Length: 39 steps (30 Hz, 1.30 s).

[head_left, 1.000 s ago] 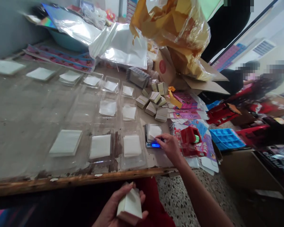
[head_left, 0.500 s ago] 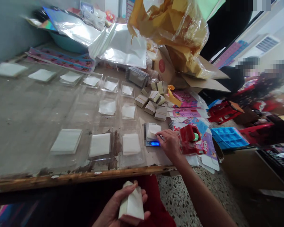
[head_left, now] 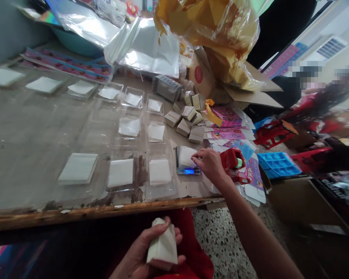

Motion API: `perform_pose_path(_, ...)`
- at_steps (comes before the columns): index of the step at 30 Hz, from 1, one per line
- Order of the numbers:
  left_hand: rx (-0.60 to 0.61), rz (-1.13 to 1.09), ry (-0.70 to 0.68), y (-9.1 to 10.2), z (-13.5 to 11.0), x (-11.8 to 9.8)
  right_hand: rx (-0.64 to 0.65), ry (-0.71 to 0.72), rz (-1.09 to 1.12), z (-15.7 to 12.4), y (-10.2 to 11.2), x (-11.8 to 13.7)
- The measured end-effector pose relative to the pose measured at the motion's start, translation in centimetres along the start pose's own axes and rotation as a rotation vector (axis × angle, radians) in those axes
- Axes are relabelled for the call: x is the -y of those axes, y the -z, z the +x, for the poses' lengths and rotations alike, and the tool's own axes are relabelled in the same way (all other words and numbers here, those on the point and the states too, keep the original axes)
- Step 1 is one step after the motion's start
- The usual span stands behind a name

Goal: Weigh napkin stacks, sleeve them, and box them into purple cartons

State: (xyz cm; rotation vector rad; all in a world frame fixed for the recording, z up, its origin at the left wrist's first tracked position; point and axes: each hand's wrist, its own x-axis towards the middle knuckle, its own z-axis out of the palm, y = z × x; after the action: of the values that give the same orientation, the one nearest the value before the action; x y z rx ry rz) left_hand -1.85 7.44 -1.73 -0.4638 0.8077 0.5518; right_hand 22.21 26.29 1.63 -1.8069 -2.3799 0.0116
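My left hand [head_left: 145,252] is low over my lap, below the table edge, closed around a stack of white paper squares [head_left: 163,246]. My right hand [head_left: 211,164] reaches over the table's right end, its fingertips pinching a white paper stack [head_left: 187,155] that lies on a small digital scale [head_left: 187,170] with a lit blue display. Clear plastic trays [head_left: 159,172] holding white squares lie in rows left of the scale.
Small cardboard boxes [head_left: 186,122] are piled behind the scale. A red tape dispenser [head_left: 232,161] and pink printed cards [head_left: 229,128] lie to its right. Yellow plastic bags [head_left: 209,35] and foil sheets [head_left: 145,50] fill the back. People sit at the far right.
My right hand has shifted slightly on the scale's paper stack. My left hand keeps its stack, turned a little. The view has tilted.
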Motion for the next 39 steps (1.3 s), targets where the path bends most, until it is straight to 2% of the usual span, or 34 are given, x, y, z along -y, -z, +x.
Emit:
perform_pose_path(2, 0.035, -0.014, 0.019, 0.3, 0.2, -0.2, 0.057, 0.025, -0.038, 0.7, 0.4, 0.2)
perform_pose_path(8, 0.135, -0.024, 0.044, 1.6, 0.1, -0.7, 0.113, 0.063, -0.077, 1.7, 0.8, 0.7)
perform_pose_path(17, 0.073, -0.002, 0.026, 1.2, 0.5, -1.2, 0.18, 0.071, -0.115, 2.4, 0.4, 0.6)
perform_pose_path(21, 0.077, -0.016, 0.067, 1.4, 1.0, -1.3, 0.213, 0.091, -0.112, 2.9, 0.3, 1.0)
perform_pose_path(28, 0.087, -0.022, 0.061, 1.4, 1.3, -1.3, 0.131, 0.109, -0.039, 2.3, -1.0, 0.9)
perform_pose_path(30, 0.09, -0.001, 0.035, 1.2, 0.8, -1.3, 0.031, 0.041, 0.138, 1.7, -1.4, 0.3)
perform_pose_path(34, 0.087, 0.039, -0.034, 0.7, -0.5, -1.1, -0.207, -0.198, 0.61, -0.5, -1.3, -0.7)
perform_pose_path(36, 0.105, 0.05, -0.071, 0.2, -0.8, -0.8, -0.233, -0.261, 0.697, -2.3, -1.1, -0.5)
perform_pose_path(39, 0.124, 0.078, -0.158, -0.4, -0.7, -0.3, -0.2, -0.384, 1.007, -6.0, -1.0, 1.3)
